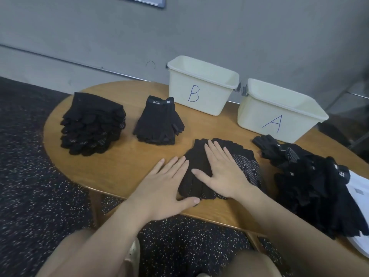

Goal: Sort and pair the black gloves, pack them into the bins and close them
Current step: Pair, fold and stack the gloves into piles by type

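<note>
Both hands are laid flat, fingers straight, nothing grasped. The right hand (pixel 223 172) is pressed on a small pile of black gloves (pixel 201 166) at the front middle of the wooden worktop (pixel 119 166). The left hand (pixel 165 186) is placed at the pile's left edge, its thumb touching the gloves. Two sorted stacks are seen further left: a tall stack (pixel 92 123) and a stack marked 5.11 (pixel 158 121). Bin B (pixel 201 84) and bin A (pixel 279 110) stand open at the back. A loose heap of gloves (pixel 311 180) lies at the right.
</note>
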Demonstrator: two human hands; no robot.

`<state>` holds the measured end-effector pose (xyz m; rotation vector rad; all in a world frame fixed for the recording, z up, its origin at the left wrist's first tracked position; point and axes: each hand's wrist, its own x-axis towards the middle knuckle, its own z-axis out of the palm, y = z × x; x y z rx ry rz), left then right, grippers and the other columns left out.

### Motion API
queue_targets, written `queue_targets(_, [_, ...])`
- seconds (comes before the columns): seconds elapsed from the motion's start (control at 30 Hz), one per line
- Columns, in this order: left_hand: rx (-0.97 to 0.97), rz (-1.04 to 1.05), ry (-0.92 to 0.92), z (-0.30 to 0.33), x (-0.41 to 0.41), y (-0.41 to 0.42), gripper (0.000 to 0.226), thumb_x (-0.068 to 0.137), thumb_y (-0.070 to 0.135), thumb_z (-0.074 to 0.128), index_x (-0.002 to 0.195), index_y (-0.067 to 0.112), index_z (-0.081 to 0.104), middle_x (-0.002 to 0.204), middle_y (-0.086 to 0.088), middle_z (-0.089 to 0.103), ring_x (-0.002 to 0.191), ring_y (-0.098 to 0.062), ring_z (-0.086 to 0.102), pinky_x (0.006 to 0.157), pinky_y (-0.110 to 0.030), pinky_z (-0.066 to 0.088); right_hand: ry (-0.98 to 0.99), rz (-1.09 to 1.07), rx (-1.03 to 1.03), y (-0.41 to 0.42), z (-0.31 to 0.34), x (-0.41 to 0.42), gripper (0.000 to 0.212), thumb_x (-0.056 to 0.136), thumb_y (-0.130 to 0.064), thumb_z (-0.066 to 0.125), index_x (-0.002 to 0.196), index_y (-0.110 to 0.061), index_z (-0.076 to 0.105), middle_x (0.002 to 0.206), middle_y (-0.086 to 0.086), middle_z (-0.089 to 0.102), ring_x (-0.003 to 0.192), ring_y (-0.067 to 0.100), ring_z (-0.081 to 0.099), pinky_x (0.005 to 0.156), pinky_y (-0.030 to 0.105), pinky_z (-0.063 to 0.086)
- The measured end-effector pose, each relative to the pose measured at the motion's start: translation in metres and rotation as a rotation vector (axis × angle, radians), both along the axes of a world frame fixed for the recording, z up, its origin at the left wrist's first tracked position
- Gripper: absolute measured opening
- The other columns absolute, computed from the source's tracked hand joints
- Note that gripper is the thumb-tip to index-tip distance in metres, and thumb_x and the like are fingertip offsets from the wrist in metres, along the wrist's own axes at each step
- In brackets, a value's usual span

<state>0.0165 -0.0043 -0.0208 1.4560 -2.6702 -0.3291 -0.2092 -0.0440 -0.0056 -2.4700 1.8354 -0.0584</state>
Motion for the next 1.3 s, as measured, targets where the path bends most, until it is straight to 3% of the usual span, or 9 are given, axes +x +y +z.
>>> queue_targets(0.17, [-0.032, 0.053, 0.094, -0.002, 0.008, 0.008, 0.097, 0.09, 0.086, 0.006, 0.163, 0.026, -0.016, 0.169, 0.012, -0.021, 0.155, -0.004, -0.021, 0.128, -0.034, -0.011, -0.051, -0.03, 0.08, -0.006, 0.014, 0.002, 0.11, 0.083, -0.091, 0.013, 0.165, -0.017, 0.013, 0.173, -0.001, 0.004, 0.159, 0.014, -0.003, 0.129, 0.041, 0.001])
queue_targets(0.27, [-0.064, 0.099, 0.225, -0.002, 0.006, 0.003, 0.085, 0.095, 0.078, 0.005, 0.165, 0.031, -0.007, 0.171, 0.013, -0.013, 0.156, -0.002, -0.015, 0.127, -0.029, -0.009, -0.174, -0.124, -0.081, -0.024, 0.028, -0.003, 0.07, 0.101, -0.065, 0.039, 0.151, -0.017, 0.046, 0.152, 0.003, 0.05, 0.144, 0.022, 0.041, 0.119, 0.044, 0.024])
queue_targets(0.37, [-0.095, 0.109, 0.264, -0.002, -0.002, -0.005, 0.078, 0.097, 0.073, 0.008, 0.165, 0.034, 0.005, 0.172, 0.013, -0.005, 0.157, -0.003, -0.008, 0.13, -0.032, -0.004, -0.238, -0.224, -0.113, -0.044, 0.038, -0.01, 0.04, 0.099, -0.046, 0.061, 0.13, -0.021, 0.063, 0.127, -0.004, 0.067, 0.119, 0.018, 0.061, 0.11, 0.042, 0.038])
queue_targets(0.5, [-0.11, 0.075, 0.254, -0.004, -0.018, -0.016, 0.074, 0.1, 0.069, 0.012, 0.165, 0.032, 0.014, 0.173, 0.011, 0.001, 0.158, -0.006, -0.004, 0.128, -0.03, -0.007, -0.326, -0.295, -0.028, -0.057, 0.044, -0.016, 0.035, 0.09, -0.043, 0.074, 0.12, -0.026, 0.069, 0.107, -0.011, 0.067, 0.103, 0.012, 0.062, 0.108, 0.047, 0.043])
queue_targets(0.7, [-0.087, 0.044, 0.228, -0.005, -0.033, -0.032, 0.075, 0.102, 0.069, 0.017, 0.165, 0.031, 0.012, 0.173, 0.01, -0.001, 0.159, -0.008, -0.007, 0.129, -0.035, -0.004, -0.412, -0.265, -0.001, -0.066, 0.041, -0.023, 0.03, 0.087, -0.031, 0.08, 0.115, -0.024, 0.071, 0.088, -0.015, 0.062, 0.088, 0.012, 0.06, 0.094, 0.038, 0.05])
queue_targets(0.93, [-0.008, 0.056, 0.165, -0.003, -0.033, -0.037, 0.08, 0.101, 0.07, 0.018, 0.166, 0.027, 0.002, 0.173, 0.01, -0.008, 0.159, -0.008, -0.007, 0.13, -0.036, -0.005, -0.434, -0.348, 0.151, -0.072, 0.047, -0.019, 0.029, 0.088, -0.031, 0.079, 0.111, -0.015, 0.073, 0.092, -0.002, 0.072, 0.093, 0.021, 0.07, 0.089, 0.036, 0.056])
queue_targets(1.1, [-0.001, 0.069, 0.179, -0.002, -0.035, -0.036, 0.08, 0.101, 0.07, 0.02, 0.166, 0.026, 0.004, 0.173, 0.009, -0.006, 0.159, -0.008, -0.006, 0.13, -0.038, -0.002, -0.566, -0.353, 0.154, -0.063, 0.052, -0.015, 0.015, 0.087, -0.024, 0.08, 0.094, -0.02, 0.068, 0.094, 0.002, 0.07, 0.08, 0.014, 0.067, 0.065, 0.022, 0.05])
queue_targets(1.23, [0.005, 0.092, 0.287, 0.001, -0.034, -0.035, 0.078, 0.102, 0.067, 0.022, 0.166, 0.023, 0.014, 0.173, 0.007, 0.005, 0.158, -0.008, 0.005, 0.13, -0.033, 0.001, -0.679, -0.265, 0.131, -0.048, 0.06, -0.01, 0.017, 0.089, -0.013, 0.079, 0.087, -0.019, 0.063, 0.074, -0.004, 0.066, 0.051, -0.005, 0.059, 0.051, 0.008, 0.042])
queue_targets(1.3, [0.037, 0.139, 0.442, 0.004, -0.032, -0.033, 0.072, 0.105, 0.06, 0.023, 0.165, 0.021, 0.021, 0.172, 0.005, 0.016, 0.157, -0.008, 0.014, 0.129, -0.03, 0.007, -0.738, -0.229, 0.111, -0.036, 0.065, -0.006, 0.015, 0.089, -0.011, 0.079, 0.089, -0.017, 0.065, 0.076, -0.003, 0.068, 0.053, -0.006, 0.059, 0.055, 0.009, 0.045])
